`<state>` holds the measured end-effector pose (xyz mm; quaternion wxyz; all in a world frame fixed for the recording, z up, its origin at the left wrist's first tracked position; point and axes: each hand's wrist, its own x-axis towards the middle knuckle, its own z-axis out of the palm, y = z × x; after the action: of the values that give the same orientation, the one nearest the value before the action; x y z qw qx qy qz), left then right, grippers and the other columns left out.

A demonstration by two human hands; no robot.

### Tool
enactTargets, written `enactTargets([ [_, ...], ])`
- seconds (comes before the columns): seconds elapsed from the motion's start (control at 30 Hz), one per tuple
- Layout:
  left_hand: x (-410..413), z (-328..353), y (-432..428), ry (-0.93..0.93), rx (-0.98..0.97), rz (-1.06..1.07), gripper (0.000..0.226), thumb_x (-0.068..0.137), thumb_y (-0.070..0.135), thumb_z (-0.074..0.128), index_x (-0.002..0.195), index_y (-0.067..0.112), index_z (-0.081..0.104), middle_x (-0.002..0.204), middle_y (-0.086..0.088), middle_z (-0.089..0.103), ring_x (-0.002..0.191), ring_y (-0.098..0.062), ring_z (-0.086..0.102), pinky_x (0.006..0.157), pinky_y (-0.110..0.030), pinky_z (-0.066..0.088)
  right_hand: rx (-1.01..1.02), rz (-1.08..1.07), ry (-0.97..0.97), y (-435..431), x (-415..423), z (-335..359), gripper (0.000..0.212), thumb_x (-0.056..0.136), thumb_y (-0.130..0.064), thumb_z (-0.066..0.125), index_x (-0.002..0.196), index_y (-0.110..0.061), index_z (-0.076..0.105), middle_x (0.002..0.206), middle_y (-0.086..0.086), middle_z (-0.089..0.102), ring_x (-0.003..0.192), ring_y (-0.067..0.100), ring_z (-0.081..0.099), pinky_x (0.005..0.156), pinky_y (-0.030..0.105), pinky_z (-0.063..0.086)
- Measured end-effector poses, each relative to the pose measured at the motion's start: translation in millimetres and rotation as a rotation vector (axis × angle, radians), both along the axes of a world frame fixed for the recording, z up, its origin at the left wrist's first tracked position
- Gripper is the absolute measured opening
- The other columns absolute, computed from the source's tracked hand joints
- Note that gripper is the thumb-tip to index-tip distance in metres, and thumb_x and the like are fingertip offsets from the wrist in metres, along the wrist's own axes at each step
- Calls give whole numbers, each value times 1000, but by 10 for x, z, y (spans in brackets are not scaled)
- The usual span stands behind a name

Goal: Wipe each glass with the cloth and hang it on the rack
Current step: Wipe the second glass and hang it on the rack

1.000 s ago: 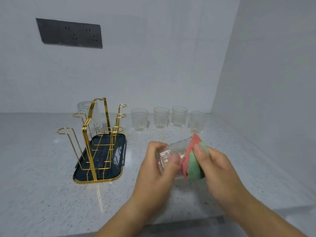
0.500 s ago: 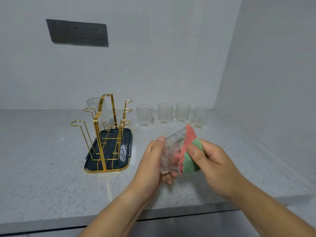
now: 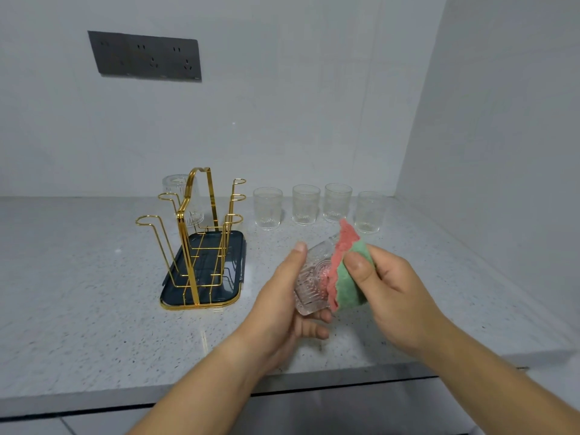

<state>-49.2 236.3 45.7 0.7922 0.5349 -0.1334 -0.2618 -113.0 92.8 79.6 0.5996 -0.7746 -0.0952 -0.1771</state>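
Head view: left grip [image 3: 282, 298] holds the glass [image 3: 314, 277] tilted, mouth up-right; right grip [image 3: 395, 293] pinches cloth [image 3: 348, 285] against it.

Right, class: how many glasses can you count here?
6: held glass in the left hand; hung glass on the rack; row of four right of it. None look hidden.
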Motion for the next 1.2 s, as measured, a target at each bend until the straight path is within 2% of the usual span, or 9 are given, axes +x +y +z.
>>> enactTargets([
  [0.1,-33,-2,50,-256,14,106,52,94,57,56,114,10,48,79,-4,68,59,-14,64,44,-29,52,18,-9,26,-14,-12,24,41,93,-38,47,83,-4,67,70,1,73,63,9,69,62,16,51],
  [0.23,46,-164,149,-1112,420,279,51,88,66,65,124,36,44,110,22,53,87,-3,61,70,-27,58,158,-53,168,-57,53,91,50,96,-44,51,71,-8,73,72,9,75,70,20,73,71,23,56],
  [0.33,169,-229,210,-1594,637,345,66,92,67,61,139,24,43,130,6,48,108,-10,60,81,-26,59,255,-58,304,-87,100,136,49,101,-39,55,66,-13,76,71,9,75,66,17,72,72,29,54],
  [0.47,41,-71,170,-917,442,49,57,92,49,75,138,37,44,127,20,61,112,5,64,91,-14,52,15,-133,206,-120,109,122,52,100,-43,53,80,1,71,74,20,71,69,21,66,74,44,55],
  [0.57,136,44,197,-461,306,-196,34,92,36,77,123,26,65,107,14,78,99,2,72,92,-23,58,-88,-69,150,-121,90,81,52,98,-41,50,79,5,64,67,15,67,61,16,60,61,26,51],
  [0.7,163,-28,185,-453,311,-237,41,90,5,80,127,9,64,114,-5,77,106,-17,74,92,-26,57,-175,26,219,-139,93,104,50,97,-40,56,79,6,60,64,7,57,58,15,52,56,21,44],
  [0.9,101,-163,51,-732,411,31,60,77,24,93,124,29,56,112,10,71,104,-9,71,91,-29,57,-257,-280,95,-55,170,79,55,103,-47,49,75,-2,63,70,21,66,58,15,56,61,38,52],
  [1.03,125,-228,136,-474,260,32,63,75,18,92,127,25,59,115,7,76,107,-15,73,85,-26,57,100,-497,-29,-257,188,146,56,105,-48,41,92,1,66,90,24,70,73,14,63,73,30,49],
  [1.2,205,-221,134,-170,-20,61,67,71,23,85,134,21,64,119,-5,78,107,-19,73,92,-37,50,453,-321,104,-245,130,-32,50,107,-48,30,108,-23,73,107,0,80,103,16,76,93,42,56],
])
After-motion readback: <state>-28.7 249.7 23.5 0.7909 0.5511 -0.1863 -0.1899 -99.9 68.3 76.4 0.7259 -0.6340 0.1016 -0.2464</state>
